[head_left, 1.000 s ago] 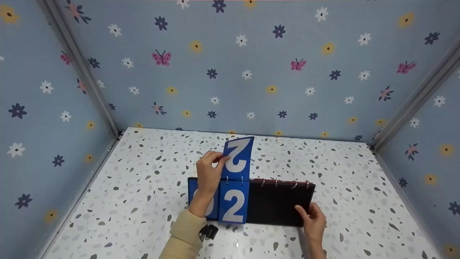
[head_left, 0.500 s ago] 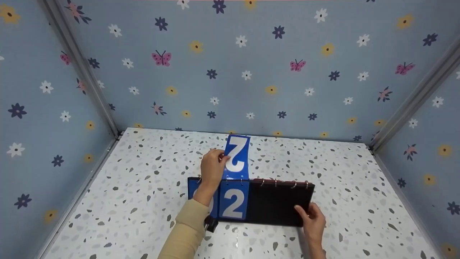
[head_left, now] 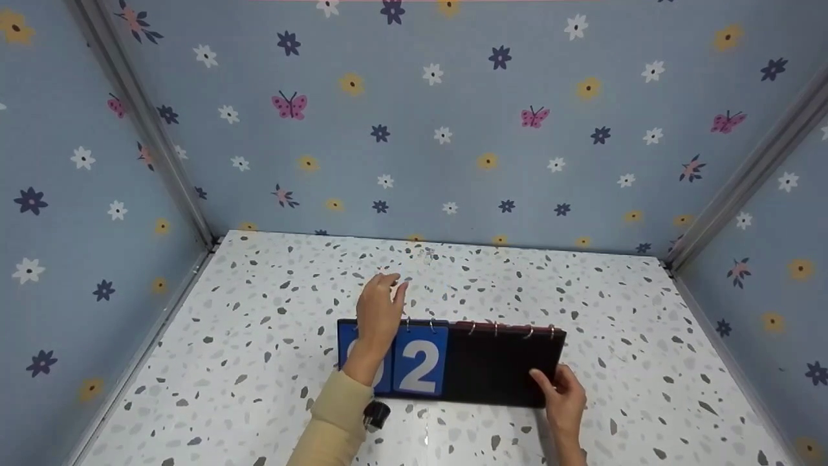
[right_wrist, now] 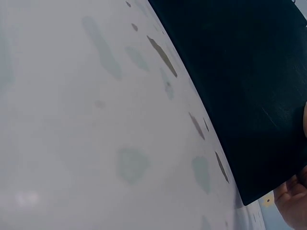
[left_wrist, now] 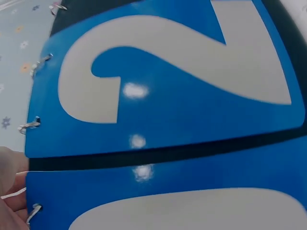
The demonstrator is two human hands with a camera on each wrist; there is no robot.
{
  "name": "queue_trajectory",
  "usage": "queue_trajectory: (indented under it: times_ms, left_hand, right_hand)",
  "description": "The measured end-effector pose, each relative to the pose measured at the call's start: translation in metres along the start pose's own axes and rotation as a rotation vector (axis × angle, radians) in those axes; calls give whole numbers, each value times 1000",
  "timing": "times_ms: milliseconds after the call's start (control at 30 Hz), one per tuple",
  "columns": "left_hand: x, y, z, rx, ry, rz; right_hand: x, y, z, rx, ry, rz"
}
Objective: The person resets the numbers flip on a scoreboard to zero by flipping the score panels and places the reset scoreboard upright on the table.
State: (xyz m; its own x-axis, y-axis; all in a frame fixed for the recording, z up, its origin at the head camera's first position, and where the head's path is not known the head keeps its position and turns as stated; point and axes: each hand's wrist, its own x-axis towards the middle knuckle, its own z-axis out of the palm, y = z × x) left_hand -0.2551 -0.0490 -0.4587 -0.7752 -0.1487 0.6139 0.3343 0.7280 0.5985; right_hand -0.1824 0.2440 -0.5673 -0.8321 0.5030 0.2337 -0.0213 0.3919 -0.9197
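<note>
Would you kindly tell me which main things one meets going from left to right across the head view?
Left metal post, left hand, blue card with a 2, bare black panel, right hand, right metal post.

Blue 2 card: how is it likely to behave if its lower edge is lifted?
The blue 2 card will probably swing upward rather than slide away, since metal rings hold its top edge. Bright glare suggests its surface may feel slippery.

You have, top of frame: blue flower-and-butterfly back wall (head_left: 414, 107) | left edge: matching side panel (head_left: 52, 249) | upper left: grey metal post (head_left: 141, 126) | lower half: terrazzo-patterned tabletop (head_left: 259, 323)
</note>
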Motion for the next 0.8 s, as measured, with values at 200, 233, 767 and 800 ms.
queue_trajectory:
  times_ms: [200,233,767,800]
  left_hand:
    - [-17,4,-11,-92,135,88]
    - [-21,4,-12,-103,152,102]
    - [-96,7,-16,-258,183,1]
    - [-99,7,-14,-263,177,-14]
  right_hand:
    - [1,2,1,-3,8,-1]
    - [1,2,1,-4,9,3]
    - [-3,-7,-1,76,8,-42]
    - [-5,-11,-2,78,7,-49]
